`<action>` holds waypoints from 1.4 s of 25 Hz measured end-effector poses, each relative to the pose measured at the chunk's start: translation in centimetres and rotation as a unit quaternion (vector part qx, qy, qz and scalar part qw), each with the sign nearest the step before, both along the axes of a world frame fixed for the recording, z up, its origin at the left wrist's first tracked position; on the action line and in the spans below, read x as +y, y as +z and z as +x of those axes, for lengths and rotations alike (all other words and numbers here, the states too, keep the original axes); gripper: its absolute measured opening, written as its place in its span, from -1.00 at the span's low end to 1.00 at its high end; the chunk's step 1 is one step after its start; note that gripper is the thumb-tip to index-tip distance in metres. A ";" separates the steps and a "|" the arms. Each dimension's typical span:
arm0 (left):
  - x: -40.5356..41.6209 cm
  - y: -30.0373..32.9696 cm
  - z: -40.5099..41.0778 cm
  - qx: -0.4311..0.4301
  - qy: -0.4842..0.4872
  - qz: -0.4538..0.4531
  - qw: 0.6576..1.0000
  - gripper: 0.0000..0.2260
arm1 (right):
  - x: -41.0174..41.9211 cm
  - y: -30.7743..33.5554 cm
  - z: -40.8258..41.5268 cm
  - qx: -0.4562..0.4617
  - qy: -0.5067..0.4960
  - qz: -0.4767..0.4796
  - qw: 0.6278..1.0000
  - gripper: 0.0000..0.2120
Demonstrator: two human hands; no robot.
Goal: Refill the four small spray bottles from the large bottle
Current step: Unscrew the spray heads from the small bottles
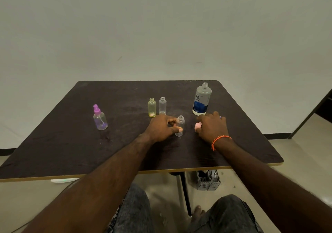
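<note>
Standing: four small bottles [162,105], three uncapped; one large bottle [202,99].

A bare, institutional room is suggested: a plain wall [161,26], a dark worktop [71,134] and a pale hard floor [296,161] are seen.

Purple-capped spray bottle [99,118] — yellow bottle [152,107] — pink cap [197,126].

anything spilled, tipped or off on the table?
Nothing spilled or tipped. All bottles stand upright. Only the purple-capped spray bottle still has its top; it sits apart at the left. The left hand grips a clear open bottle.
</note>
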State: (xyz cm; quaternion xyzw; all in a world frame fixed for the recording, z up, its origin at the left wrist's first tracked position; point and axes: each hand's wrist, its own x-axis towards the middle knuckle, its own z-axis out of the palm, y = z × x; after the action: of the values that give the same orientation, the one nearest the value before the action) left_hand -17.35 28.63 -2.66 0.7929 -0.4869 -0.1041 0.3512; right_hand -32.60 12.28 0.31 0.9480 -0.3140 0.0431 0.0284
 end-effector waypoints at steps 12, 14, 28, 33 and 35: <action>5.7 2.7 5.8 -0.107 0.177 0.109 0.972 -0.79 | 7.6 0.0 6.0 -0.019 0.127 0.038 0.991 -0.59; 6.3 2.9 7.4 -0.109 0.228 0.134 0.958 -0.78 | 8.5 -0.7 7.3 -0.016 0.111 0.030 0.993 -0.60; 5.4 3.2 10.3 -0.086 0.254 0.132 0.954 -0.31 | 9.0 -1.2 9.3 -0.073 0.109 0.053 0.990 -0.66; 8.4 7.8 9.2 -0.246 0.203 0.051 0.946 -0.33 | 11.1 0.3 9.1 -0.131 0.131 0.023 0.982 -0.74; 10.7 9.1 9.9 -0.251 0.226 0.021 0.941 -0.35 | 12.9 0.9 9.8 -0.153 0.151 0.014 0.977 -0.75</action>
State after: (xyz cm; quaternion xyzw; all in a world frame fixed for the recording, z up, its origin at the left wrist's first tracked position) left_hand -7.47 39.30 6.46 0.8897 -0.3651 0.1705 0.2147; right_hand -22.82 25.17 1.23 0.9670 -0.1684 0.1869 -0.0400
